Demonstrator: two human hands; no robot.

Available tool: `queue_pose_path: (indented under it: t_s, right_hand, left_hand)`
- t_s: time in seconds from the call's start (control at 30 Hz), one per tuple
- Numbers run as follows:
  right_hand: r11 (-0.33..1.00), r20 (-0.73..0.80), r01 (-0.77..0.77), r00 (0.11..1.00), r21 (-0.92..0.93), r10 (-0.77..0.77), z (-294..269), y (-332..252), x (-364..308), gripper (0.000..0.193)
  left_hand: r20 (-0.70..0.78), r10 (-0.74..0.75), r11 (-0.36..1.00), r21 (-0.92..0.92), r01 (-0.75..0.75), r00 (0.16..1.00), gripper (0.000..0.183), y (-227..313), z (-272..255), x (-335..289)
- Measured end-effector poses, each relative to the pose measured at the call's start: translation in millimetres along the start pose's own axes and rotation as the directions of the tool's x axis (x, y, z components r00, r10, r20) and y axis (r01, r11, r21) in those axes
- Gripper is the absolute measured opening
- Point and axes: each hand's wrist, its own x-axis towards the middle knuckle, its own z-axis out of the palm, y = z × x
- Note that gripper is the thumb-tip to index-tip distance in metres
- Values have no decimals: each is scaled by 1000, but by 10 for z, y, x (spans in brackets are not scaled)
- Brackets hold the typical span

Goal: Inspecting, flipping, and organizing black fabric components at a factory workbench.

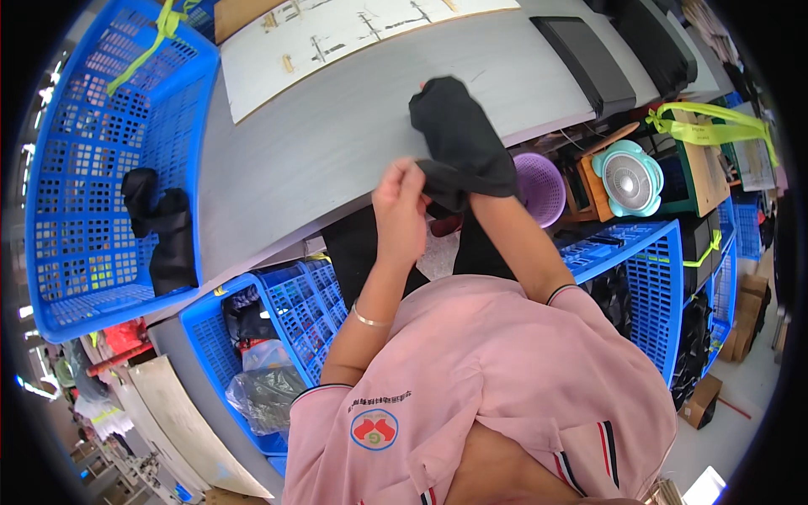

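Note:
A black fabric sleeve [461,126] is pulled over my right hand and covers it down to the wrist. Only a bit of a fingertip seems to show at its far end, so the pose of those fingers is hidden. My right forearm [520,240] comes out of the sleeve's near end. With its fingers closed, my left hand [396,202] pinches the sleeve's edge beside my right wrist. Both hands are over the front edge of the grey table [295,160]. Similar black fabric pieces [168,236] lie in the blue basket [200,168] at the left.
A white board [261,76] with marks lies at the table's back. Black flat cases [581,63] rest at the far right. Below the right edge are a purple basket [540,189] and a turquoise fan [629,179]. Blue crates [303,295] stand beside me, some holding bagged goods.

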Motion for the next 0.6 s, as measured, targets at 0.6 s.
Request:
queue_pose_path:
  t_s: [0.6]
  right_hand:
    - [865, 261, 499, 830, 48, -493, -617, -465, -248, 80]
  left_hand:
    - [162, 340, 785, 494, -375, 926, 44, 835, -297, 309]
